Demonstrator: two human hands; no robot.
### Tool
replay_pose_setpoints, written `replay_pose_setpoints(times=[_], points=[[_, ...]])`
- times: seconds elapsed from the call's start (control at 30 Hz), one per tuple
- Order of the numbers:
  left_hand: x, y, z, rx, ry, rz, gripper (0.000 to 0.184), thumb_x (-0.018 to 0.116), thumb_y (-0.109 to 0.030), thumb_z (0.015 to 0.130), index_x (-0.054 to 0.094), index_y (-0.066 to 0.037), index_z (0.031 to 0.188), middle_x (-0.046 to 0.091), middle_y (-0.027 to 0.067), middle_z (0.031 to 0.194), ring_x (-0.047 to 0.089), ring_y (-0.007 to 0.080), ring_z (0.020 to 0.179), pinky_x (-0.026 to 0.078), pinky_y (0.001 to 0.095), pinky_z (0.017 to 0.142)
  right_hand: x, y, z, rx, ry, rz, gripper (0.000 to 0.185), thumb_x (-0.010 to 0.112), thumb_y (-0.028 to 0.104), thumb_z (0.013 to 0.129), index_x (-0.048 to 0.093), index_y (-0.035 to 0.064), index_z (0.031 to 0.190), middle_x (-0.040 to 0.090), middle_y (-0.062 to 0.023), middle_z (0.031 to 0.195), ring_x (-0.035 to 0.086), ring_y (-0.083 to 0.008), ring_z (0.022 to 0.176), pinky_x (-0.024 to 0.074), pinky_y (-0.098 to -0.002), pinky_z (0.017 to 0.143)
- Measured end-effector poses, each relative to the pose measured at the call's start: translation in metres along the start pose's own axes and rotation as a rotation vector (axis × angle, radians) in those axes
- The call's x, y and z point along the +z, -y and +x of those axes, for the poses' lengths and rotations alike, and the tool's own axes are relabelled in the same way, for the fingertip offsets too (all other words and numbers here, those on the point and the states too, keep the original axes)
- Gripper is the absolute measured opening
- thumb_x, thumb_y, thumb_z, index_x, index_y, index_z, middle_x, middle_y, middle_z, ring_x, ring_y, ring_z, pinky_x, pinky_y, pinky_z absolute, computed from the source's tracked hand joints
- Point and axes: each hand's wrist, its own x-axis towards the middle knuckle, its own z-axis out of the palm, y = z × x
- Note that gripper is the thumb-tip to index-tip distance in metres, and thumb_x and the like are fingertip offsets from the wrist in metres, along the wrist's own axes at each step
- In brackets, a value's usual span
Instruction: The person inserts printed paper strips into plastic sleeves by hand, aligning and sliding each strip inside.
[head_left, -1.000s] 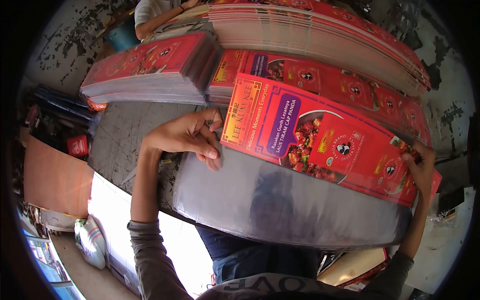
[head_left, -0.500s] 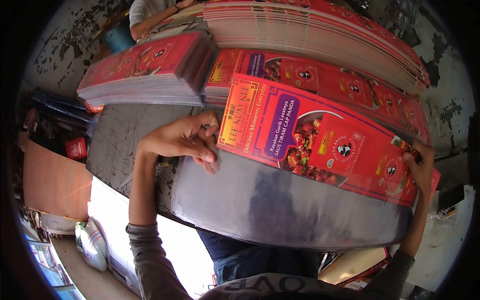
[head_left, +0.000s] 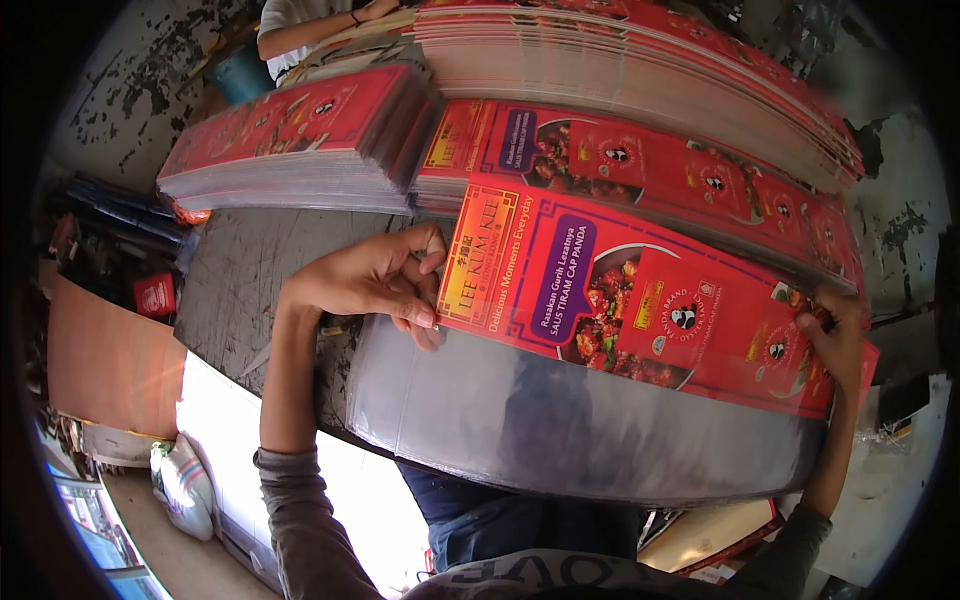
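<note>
A long red printed card (head_left: pixel 640 310) with a yellow left end and a purple label lies at a tilt over a stack of clear plastic sleeves (head_left: pixel 480 420). At its lower left corner, the thumb and bent fingers of my left hand (head_left: pixel 375 280) close on the edge. My right hand (head_left: pixel 838 340) grips the right end, thumb on top and the other fingers partly hidden. A hazy film shows over the card's lower right part; whether it lies inside a sleeve I cannot tell.
Behind the card runs a row of matching red cards (head_left: pixel 600 150). A sleeved-looking stack (head_left: pixel 290 130) stands at the left on the worn grey table (head_left: pixel 250 270). A taller pile (head_left: pixel 640 70) rises at the back. Another person's arm (head_left: pixel 310 35) shows at the top.
The red card's left end has come down slightly toward me, uncovering more of the row behind. My left thumb now meets its corner; my right hand keeps its grip.
</note>
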Motion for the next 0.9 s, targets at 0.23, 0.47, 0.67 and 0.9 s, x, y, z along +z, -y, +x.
replay_pose_setpoints(times=[0.23, 0.47, 0.67, 0.9], points=[[-0.002, -0.005, 0.000, -0.049, 0.013, 0.017, 0.039, 0.065, -0.006, 0.078, 0.027, -0.009, 0.087, 0.063, 0.0156, 0.076, 0.065, 0.0199, 0.069, 0.049, 0.0196, 0.052, 0.006, 0.001, 0.000, 0.021, 0.070, 0.033, 0.042, 0.069, 0.032, 0.069, 0.041, 0.0017, 0.061, 0.032, 0.0003, 0.056, 0.032, -0.0092, 0.053, 0.0262, -0.0258, 0.046], [-0.003, -0.004, -0.001, -0.057, 0.018, -0.018, 0.042, 0.064, -0.004, 0.078, 0.029, -0.005, 0.101, 0.062, 0.0147, 0.074, 0.065, 0.0201, 0.067, 0.050, 0.0211, 0.054, 0.008, 0.006, 0.001, 0.064, 0.172, 0.071, 0.045, 0.071, 0.033, 0.068, 0.040, 0.0014, 0.061, 0.030, -0.0026, 0.052, 0.031, -0.0102, 0.050, 0.0271, -0.0264, 0.044], [0.003, -0.010, 0.001, 0.003, 0.005, -0.047, 0.073, 0.062, 0.001, 0.077, 0.014, -0.004, 0.133, 0.061, 0.0143, 0.071, 0.065, 0.0214, 0.066, 0.053, 0.0278, 0.058, 0.004, 0.016, 0.003, 0.103, 0.261, 0.045, 0.044, 0.073, 0.031, 0.066, 0.041, 0.0012, 0.059, 0.032, -0.0042, 0.049, 0.031, -0.0109, 0.047, 0.0276, -0.0279, 0.042], [0.000, -0.008, 0.001, -0.035, 0.021, -0.014, 0.080, 0.064, 0.001, 0.075, 0.013, -0.008, 0.136, 0.060, 0.0136, 0.069, 0.064, 0.0199, 0.068, 0.055, 0.0304, 0.060, 0.005, 0.014, 0.006, 0.013, 0.310, 0.036, 0.043, 0.073, 0.030, 0.065, 0.043, 0.0015, 0.056, 0.038, -0.0083, 0.046, 0.038, -0.0188, 0.042, 0.0309, -0.0301, 0.042]])
